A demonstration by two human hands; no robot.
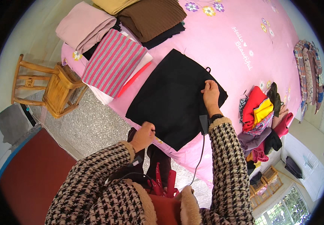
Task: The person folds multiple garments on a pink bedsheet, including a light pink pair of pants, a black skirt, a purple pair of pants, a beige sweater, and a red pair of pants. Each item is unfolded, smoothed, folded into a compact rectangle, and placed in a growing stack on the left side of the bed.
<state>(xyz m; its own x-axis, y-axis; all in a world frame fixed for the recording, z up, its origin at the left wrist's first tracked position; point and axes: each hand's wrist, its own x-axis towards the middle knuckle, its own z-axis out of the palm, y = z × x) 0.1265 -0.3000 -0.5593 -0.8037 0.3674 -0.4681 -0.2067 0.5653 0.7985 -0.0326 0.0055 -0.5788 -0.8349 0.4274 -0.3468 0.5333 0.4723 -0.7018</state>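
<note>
A black folded garment (173,95) lies spread flat on the pink bed cover, with a small loop at its far right edge. Over its near left edge is my left hand (145,137), fingers curled; whether they pinch the cloth is unclear. My right hand (211,95) touches the garment close to its right corner, with bent fingers pointing inward. I cannot tell if cloth is gripped there. Beside the garment, to the left, sits a folded pink-and-grey striped garment (114,64) on top of white and red cloth.
Folded clothes, including a pale pink one (84,25) and a brown knit (152,18), are stacked at the far left. A loose clothes heap (259,112) lies right on the bed cover (223,36). A wooden chair (52,90) stands left. A cable (198,166) hangs beside my right sleeve.
</note>
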